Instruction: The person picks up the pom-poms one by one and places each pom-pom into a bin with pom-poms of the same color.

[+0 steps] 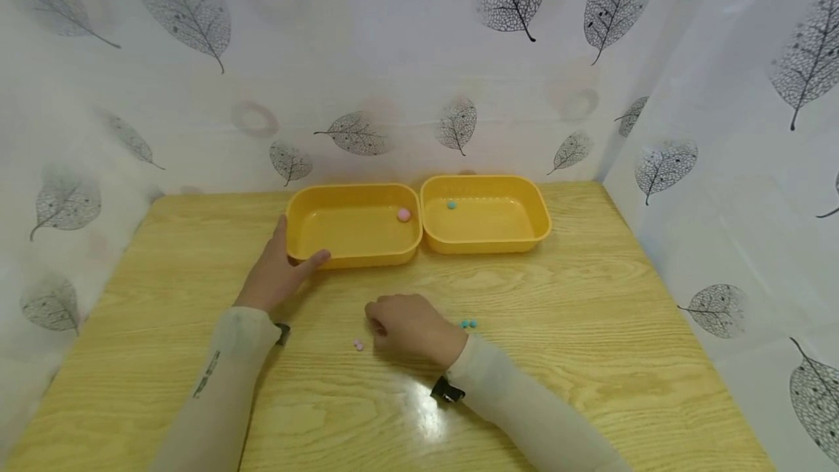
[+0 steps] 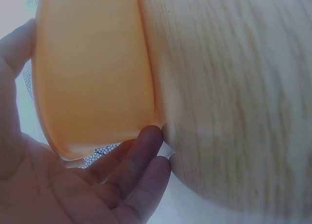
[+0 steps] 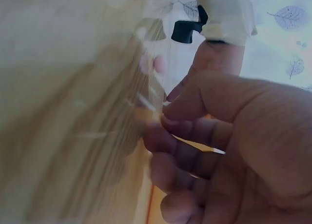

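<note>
My left hand [image 1: 272, 272] holds the near left corner of a yellow tray [image 1: 354, 261]; its thumb lies along the front and its fingers at the left end. A pink ball [image 1: 403, 215] sits inside that tray. My right hand [image 1: 406, 323] is low over the table with its fingers curled. In the right wrist view its thumb and index fingertips [image 3: 170, 109] come together, but I cannot tell whether anything is between them. Just left of this hand lie small pink balls [image 1: 358, 345]. Small blue balls [image 1: 473, 324] are behind the right wrist.
A second yellow tray [image 1: 485, 247] stands against the first one's right end, with a blue ball [image 1: 451, 205] inside. Both are near the back edge of the wooden table [image 1: 590, 355]. A white leaf-patterned curtain [image 1: 406, 57] surrounds the back and sides.
</note>
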